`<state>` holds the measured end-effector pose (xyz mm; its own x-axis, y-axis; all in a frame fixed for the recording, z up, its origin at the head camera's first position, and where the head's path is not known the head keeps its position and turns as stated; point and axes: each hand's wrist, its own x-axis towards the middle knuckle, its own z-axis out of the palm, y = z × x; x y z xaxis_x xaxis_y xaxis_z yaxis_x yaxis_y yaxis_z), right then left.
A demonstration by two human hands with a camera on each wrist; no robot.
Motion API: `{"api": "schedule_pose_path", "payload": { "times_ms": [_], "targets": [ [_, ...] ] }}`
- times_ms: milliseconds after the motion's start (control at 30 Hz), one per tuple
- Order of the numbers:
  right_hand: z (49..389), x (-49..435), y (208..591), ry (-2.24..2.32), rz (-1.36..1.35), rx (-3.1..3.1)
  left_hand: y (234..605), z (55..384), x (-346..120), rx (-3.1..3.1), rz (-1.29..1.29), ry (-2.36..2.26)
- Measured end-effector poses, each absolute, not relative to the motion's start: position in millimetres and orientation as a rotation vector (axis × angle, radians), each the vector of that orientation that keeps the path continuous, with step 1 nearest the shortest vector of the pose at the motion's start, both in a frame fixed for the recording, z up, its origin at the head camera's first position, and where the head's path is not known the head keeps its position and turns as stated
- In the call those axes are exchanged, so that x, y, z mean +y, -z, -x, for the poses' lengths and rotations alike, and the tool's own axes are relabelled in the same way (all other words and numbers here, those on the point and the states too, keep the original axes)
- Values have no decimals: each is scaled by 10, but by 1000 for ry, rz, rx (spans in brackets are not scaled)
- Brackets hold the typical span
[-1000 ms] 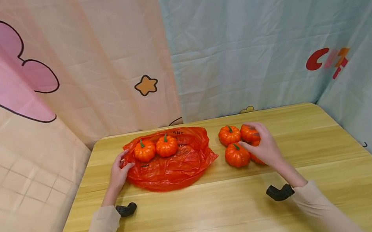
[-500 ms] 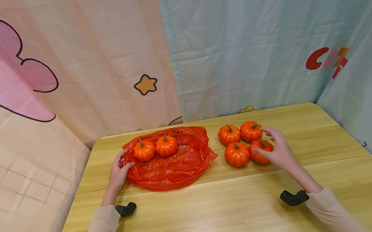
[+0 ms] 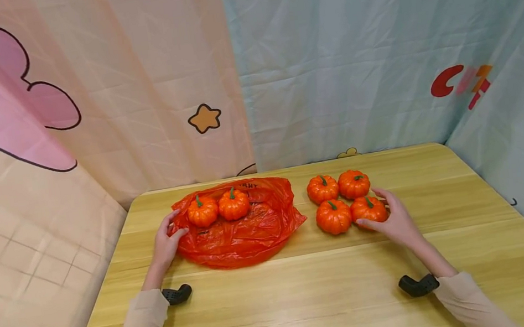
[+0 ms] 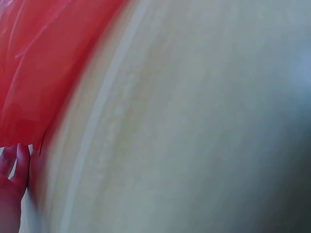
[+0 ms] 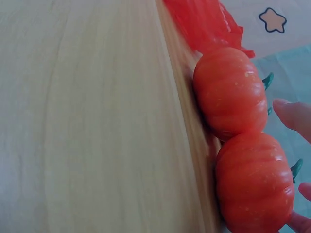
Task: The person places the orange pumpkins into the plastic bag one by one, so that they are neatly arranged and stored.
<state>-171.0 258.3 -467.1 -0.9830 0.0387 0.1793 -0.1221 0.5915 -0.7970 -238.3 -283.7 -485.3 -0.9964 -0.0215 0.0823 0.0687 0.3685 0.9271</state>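
Note:
In the head view my left hand (image 3: pixel 166 243) holds the left edge of a red plastic bag (image 3: pixel 239 250), its thumb and fingers around the edge. Two orange toy pumpkins with green stems, a left one (image 3: pixel 203 212) and a right one (image 3: pixel 234 205), sit on the bag. My right hand (image 3: pixel 398 222) spreads thumb and fingers around the front right pumpkin (image 3: pixel 368 209). One fingertip (image 5: pixel 286 112) shows apart from the pumpkins in the right wrist view. Beside that pumpkin stand the front left pumpkin (image 3: pixel 333 217), the back left pumpkin (image 3: pixel 322 189) and the back right pumpkin (image 3: pixel 353 183).
A light wooden table (image 3: pixel 282 306) carries everything. Behind it hangs a printed cloth backdrop (image 3: pixel 328 64), which also covers both sides. Each wrist wears a black device, the left device (image 3: pixel 177 295) and the right device (image 3: pixel 418 285).
My right hand has moved right and toward me from over the two right-hand pumpkins to around the front right one. My left hand has stayed at the bag's edge.

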Motion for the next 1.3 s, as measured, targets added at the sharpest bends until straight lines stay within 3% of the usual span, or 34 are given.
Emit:
{"api": "schedule_pose_path", "payload": {
  "times_ms": [1300],
  "targets": [
    [1670, 2665, 4831, -1355, 32, -2650, 4859, 2383, -2843, -2514, 76, 1683]
  ]
}}
